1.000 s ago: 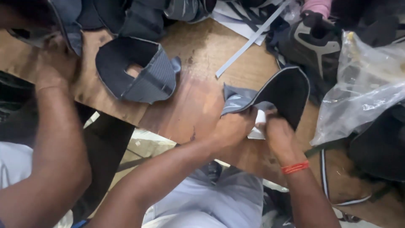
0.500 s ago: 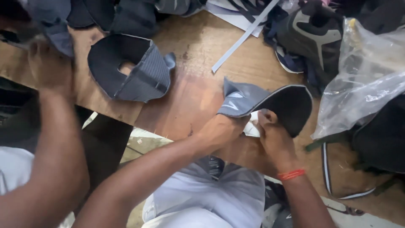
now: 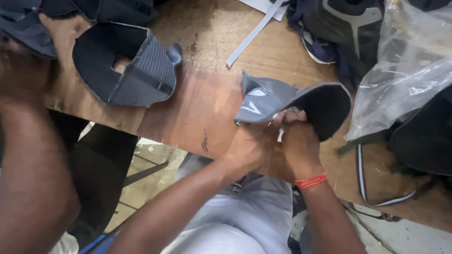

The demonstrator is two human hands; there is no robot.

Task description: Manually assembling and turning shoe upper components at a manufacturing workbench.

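We are gripping a grey shoe upper (image 3: 273, 101) with both hands at the near edge of the wooden desk (image 3: 207, 94). Our left hand (image 3: 252, 143) is closing around the folded grey side of the piece, and our right hand (image 3: 296, 141) is pinching the edge just beside it, where the dark inner lining (image 3: 327, 110) is curling open away from our fingers. The two hands are touching each other, so the fabric is being held taut between them, seemingly to keep the seam steady while we are working it. A red thread band (image 3: 310, 180) is sitting on our right wrist.

Well off to the left of our left hand, a second dark upper (image 3: 129, 70) is lying flat on the desk with its opening facing up, apart from the one we are holding. Above our hands a pale strip (image 3: 254, 34) is lying slantwise. To the right of our right hand a clear plastic bag (image 3: 405, 70) is leaning over a heap of dark shoe pieces (image 3: 343, 28). Another person's arm (image 3: 33, 155) is reaching in from the far left, its hand blurred at the desk edge.
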